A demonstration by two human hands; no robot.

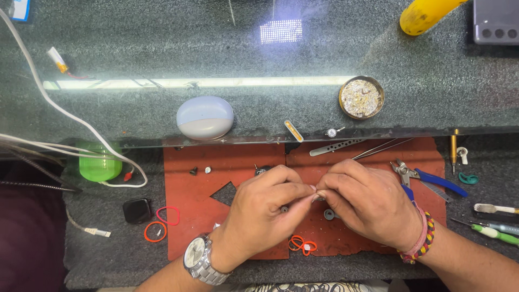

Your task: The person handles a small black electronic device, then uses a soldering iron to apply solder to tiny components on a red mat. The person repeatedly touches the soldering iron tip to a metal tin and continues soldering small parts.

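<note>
My left hand [263, 211], with a silver wristwatch, and my right hand [363, 201], with a braided wristband, meet fingertip to fingertip over a red mat [189, 227]. Their fingers pinch a very small part between them; it is too small and too hidden to identify. A small grey round piece [328, 214] lies on the mat just below the fingertips. A dark tiny part [284, 208] shows under my left fingers.
Blue-handled pliers [432, 181], tweezers [335, 146] and screwdrivers [494, 232] lie to the right. Orange rubber rings [155, 231] and a black smartwatch body [136, 210] sit left. On the glass shelf behind: a pale oval case [205, 117], a round tin of metal bits [361, 97], white cables [65, 113].
</note>
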